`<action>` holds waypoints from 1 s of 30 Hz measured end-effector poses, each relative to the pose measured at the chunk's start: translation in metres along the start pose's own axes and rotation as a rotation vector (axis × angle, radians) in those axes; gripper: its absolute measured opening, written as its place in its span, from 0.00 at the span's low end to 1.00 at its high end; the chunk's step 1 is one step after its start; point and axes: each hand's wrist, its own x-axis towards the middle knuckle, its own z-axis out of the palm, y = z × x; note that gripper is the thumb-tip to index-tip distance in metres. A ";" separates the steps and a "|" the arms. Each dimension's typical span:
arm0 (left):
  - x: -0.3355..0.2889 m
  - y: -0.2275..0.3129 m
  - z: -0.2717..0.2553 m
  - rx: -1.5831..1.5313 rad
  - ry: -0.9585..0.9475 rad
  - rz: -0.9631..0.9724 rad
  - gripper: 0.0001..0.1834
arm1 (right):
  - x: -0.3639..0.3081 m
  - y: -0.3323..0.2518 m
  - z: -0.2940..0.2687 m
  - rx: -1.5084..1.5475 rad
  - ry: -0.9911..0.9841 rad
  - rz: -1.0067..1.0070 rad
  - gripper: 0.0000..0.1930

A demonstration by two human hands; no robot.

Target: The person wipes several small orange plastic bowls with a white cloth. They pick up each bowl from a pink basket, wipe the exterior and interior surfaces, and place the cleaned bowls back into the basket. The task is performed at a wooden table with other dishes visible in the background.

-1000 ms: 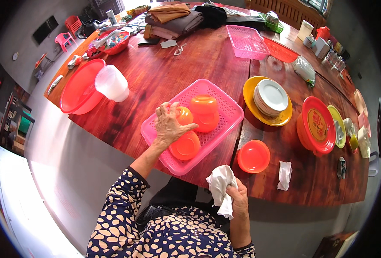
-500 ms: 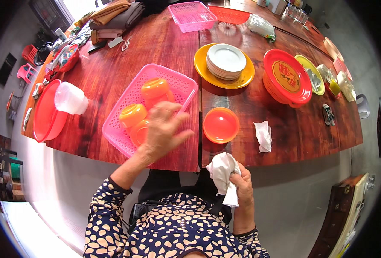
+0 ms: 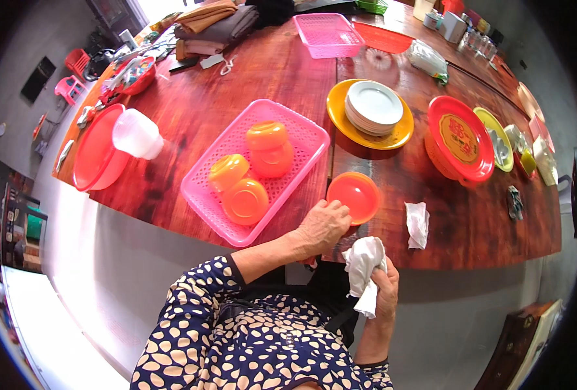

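An orange bowl (image 3: 353, 197) stands upright on the wooden table, just in front of me. My left hand (image 3: 326, 227) is at its near left rim, fingers curled down onto the edge in a pinch. Held up at the table's front edge, a crumpled white cloth (image 3: 365, 260) hangs from my right hand (image 3: 386, 286), whose fingers are closed around it. To the left lies a pink perforated plastic basket (image 3: 196, 188). Several orange bowls (image 3: 245, 201) sit in it, some turned upside down.
A yellow plate (image 3: 334, 110) bears a stack of white plates (image 3: 375, 104). Farther right are a red-lidded basket (image 3: 477, 133) and a crumpled white tissue (image 3: 417, 225). At left a red basin (image 3: 93, 162) leans against a translucent container (image 3: 135, 133). Another pink basket (image 3: 327, 36) stands at the back.
My left hand has moved from over the pink basket rightward to the single bowl and closed at its rim. The right hand still holds the cloth. The whole view has shifted.
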 end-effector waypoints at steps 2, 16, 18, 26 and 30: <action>0.004 -0.003 0.004 -0.089 0.057 -0.024 0.05 | 0.000 0.002 -0.005 0.010 -0.004 -0.003 0.23; 0.019 0.004 -0.012 -0.356 0.285 -0.150 0.04 | 0.008 0.006 -0.003 -0.022 0.087 -0.048 0.21; 0.018 0.004 -0.013 -0.319 0.317 -0.132 0.04 | 0.013 0.004 0.006 -0.034 0.065 -0.048 0.20; 0.011 0.009 0.004 -0.339 0.207 -0.215 0.06 | 0.038 0.014 0.008 -0.208 0.028 -0.098 0.14; 0.009 0.006 0.006 -0.256 0.172 -0.211 0.04 | 0.043 0.019 0.008 -0.421 0.025 -0.189 0.16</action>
